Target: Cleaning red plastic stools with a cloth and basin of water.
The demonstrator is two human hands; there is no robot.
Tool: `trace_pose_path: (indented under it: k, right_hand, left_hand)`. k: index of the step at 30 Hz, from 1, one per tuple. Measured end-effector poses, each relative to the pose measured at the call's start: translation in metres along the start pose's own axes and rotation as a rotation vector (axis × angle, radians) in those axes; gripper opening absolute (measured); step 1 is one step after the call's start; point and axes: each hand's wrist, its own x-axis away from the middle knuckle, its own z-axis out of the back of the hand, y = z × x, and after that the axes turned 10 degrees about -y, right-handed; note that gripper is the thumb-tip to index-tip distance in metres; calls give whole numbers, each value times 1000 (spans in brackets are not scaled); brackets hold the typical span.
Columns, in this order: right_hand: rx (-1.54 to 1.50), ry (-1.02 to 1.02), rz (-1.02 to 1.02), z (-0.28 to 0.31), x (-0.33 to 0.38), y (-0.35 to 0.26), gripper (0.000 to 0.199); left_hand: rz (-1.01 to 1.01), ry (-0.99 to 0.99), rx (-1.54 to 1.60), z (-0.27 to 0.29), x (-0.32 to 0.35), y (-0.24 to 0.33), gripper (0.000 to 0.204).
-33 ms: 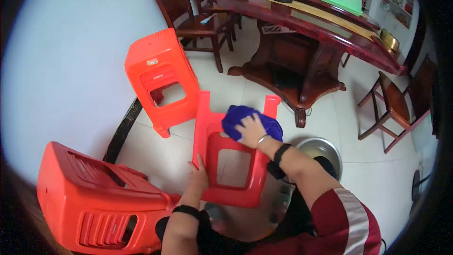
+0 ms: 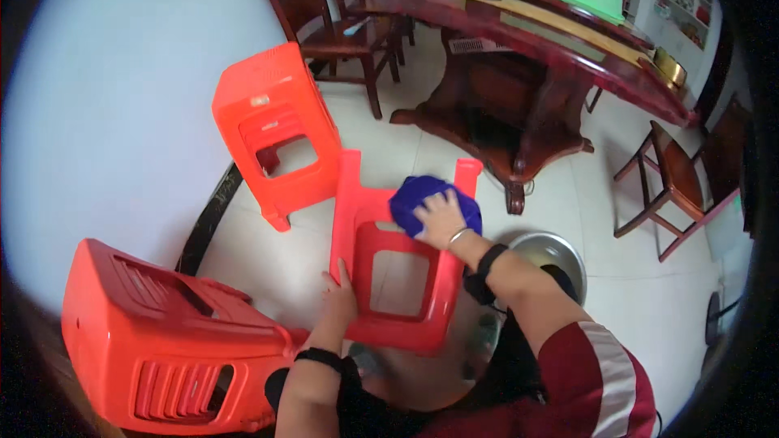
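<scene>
Wiping step, centre frame: right hand (image 2: 442, 219) pressed flat on blue cloth (image 2: 422, 195) atop tipped red stool (image 2: 398, 276); left hand (image 2: 339, 296) grips its leg. Next stroke likely needs steady bracing.

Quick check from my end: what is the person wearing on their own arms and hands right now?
Both hands are bare, no gloves. The left hand has a black band at the wrist. The right hand has a thin silver bangle at the wrist and a wider black wrist strap just behind it. The right upper arm wears a dark red sleeve with a pale stripe.
</scene>
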Motion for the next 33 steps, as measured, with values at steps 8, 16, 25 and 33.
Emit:
trace_pose_path:
  k: [8,16,25,33]
  right_hand:
    - [-319,182,-313,-52,71,12,63]
    - [-251,-130,202,-33,187,-72,69]
    - [-133,-165,383,-34,203,-100,58]
    - [-179,-210,446,-46,172,-135,58]
  left_hand:
    - [-66,194,1,-24,-20,-15,96]
    - [-26,5,70,-11,-22,-3,93]
    - [-387,-142,-126,-19,-54,-51,71]
    - [-459,-169,128,-1,-39,-28,43]
